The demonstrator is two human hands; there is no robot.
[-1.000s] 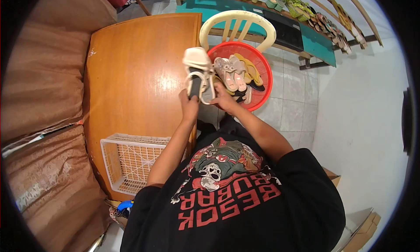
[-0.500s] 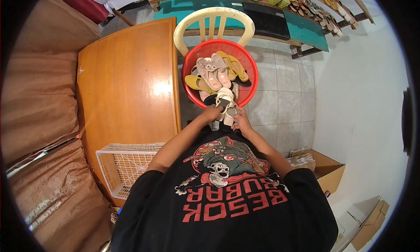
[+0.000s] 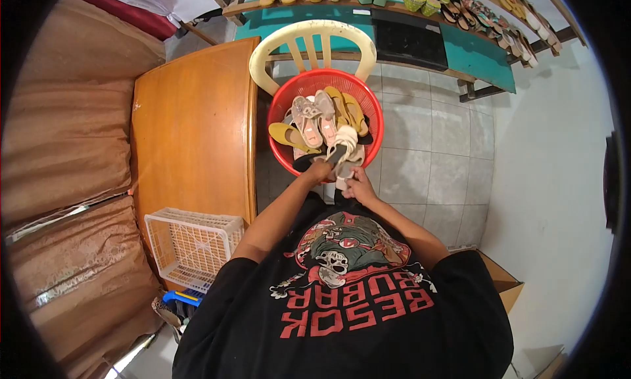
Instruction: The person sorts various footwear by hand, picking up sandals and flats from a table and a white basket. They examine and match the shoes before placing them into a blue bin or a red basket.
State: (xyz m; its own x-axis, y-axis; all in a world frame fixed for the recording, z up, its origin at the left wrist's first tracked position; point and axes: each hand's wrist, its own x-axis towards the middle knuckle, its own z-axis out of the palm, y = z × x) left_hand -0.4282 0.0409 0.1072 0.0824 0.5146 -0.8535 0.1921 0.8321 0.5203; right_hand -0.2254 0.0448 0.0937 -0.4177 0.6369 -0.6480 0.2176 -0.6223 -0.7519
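Observation:
A cream strappy sandal (image 3: 346,138) with a dark insole is held over the near rim of a red plastic basket (image 3: 281,157). My left hand (image 3: 320,171) is closed around the sandal's left side. My right hand (image 3: 358,186) pinches at its heel end and back strap, fingers bent together. Inside the basket, beyond my hands, lie a pair of pale embellished sandals (image 3: 307,121), a mustard slip-on shoe (image 3: 288,136) and mustard sandals (image 3: 355,113). The basket rests on a cream plastic chair (image 3: 314,28).
To the left stands a wooden table (image 3: 190,136) with a white plastic crate (image 3: 190,247) on its near end. A shoe rack (image 3: 407,17) with several pairs runs along the back, above a green bench (image 3: 476,60). An open cardboard box (image 3: 503,277) sits at lower right.
The head view has shifted, so the basket and chair appear slightly lower and to the left. The sandal has tilted a little to the right in my hands; both hands keep hold.

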